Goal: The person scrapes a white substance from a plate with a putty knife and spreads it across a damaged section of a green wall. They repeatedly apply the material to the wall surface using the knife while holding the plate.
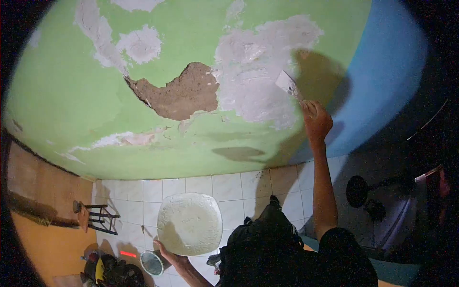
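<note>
My right hand (316,122) grips a putty knife (288,83) by its handle, with the blade at the right part of a large patch of white filler (248,88) on the green wall (191,143). My left hand (170,257) is at the lower left edge of a rounded white tray (213,246) and holds it below the wall. White filler coats the tray's face. Most of the left hand's grip is hidden by the tray. Left of the large patch, brown bare render (186,93) shows where the paint has come off.
A blue wall section (377,67) adjoins on the right. On the tiled floor (227,186) stand a small stool (98,219), a bucket (152,263) and a dark heap of things (112,270). A round dark object (356,191) is at the right.
</note>
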